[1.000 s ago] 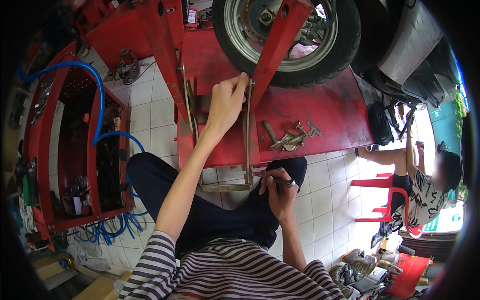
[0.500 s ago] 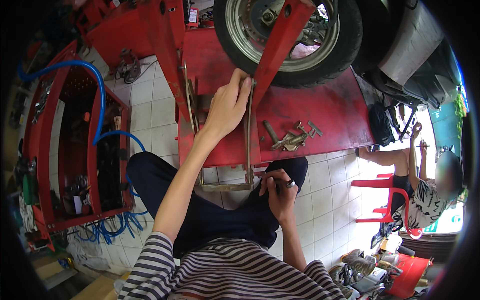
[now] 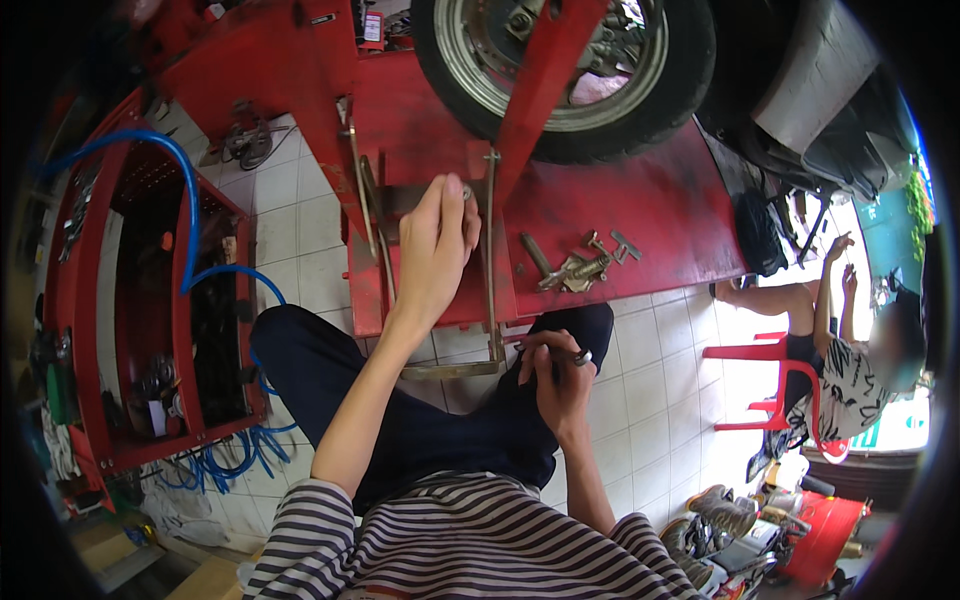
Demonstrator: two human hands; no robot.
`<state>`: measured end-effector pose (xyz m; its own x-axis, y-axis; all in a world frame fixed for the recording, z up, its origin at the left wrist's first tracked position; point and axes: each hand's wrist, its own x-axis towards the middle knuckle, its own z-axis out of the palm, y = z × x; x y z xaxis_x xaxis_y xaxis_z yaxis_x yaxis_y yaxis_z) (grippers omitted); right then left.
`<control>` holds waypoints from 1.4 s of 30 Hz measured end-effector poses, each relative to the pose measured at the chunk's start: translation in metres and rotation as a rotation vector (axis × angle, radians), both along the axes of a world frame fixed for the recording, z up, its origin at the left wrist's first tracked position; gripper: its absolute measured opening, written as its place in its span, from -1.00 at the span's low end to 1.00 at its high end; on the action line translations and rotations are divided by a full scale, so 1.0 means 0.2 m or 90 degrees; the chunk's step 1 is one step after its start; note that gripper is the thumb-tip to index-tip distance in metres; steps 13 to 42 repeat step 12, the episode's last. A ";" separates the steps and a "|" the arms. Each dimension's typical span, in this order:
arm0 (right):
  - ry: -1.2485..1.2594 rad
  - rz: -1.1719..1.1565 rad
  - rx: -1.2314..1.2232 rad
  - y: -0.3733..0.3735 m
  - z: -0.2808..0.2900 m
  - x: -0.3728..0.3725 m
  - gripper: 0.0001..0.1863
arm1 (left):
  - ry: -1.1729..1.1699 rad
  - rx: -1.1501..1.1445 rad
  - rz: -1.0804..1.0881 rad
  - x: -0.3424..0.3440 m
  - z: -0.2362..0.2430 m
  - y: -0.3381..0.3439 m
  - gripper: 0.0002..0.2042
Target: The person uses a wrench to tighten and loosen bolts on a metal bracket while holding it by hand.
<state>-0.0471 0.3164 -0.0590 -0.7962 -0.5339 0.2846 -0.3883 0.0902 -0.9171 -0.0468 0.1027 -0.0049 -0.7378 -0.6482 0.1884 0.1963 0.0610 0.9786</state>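
Note:
My left hand [image 3: 433, 250] is raised above the red work stand, between the two arms of a metal U-shaped frame [image 3: 490, 260]. Its fingers are pinched together around a small round metal piece [image 3: 467, 195], which looks like a nut. A bolt end [image 3: 491, 156] sticks out where the frame's right arm meets the slanted red post [image 3: 545, 85]. Close to my right knee, my right hand [image 3: 558, 390] is closed around a short tool with a shiny round metal end [image 3: 583, 357]; most of the tool is hidden by my fingers.
A wheel with a black tyre [image 3: 600, 150] rests on the red platform [image 3: 640, 225], beside loose metal parts [image 3: 575, 270]. To the left stands a red tool cart [image 3: 110, 455] with a blue hose [image 3: 195, 220]. Another person sits on a red plastic chair [image 3: 745, 352] at right.
My left hand has come away from the bolt at the red post, moving down and left, and the small metal piece now shows in its fingers. My right hand has barely moved.

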 end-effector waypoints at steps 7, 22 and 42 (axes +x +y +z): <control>0.150 -0.003 0.003 -0.03 0.04 -0.02 -0.66 | -0.070 0.054 -0.126 0.35 -0.16 0.38 -0.85; 0.114 0.012 0.021 0.03 0.03 -0.01 -0.68 | -0.029 0.330 -0.204 0.43 -0.26 0.48 -0.85; 0.114 0.012 0.021 0.03 0.03 -0.01 -0.68 | -0.029 0.330 -0.204 0.43 -0.26 0.48 -0.85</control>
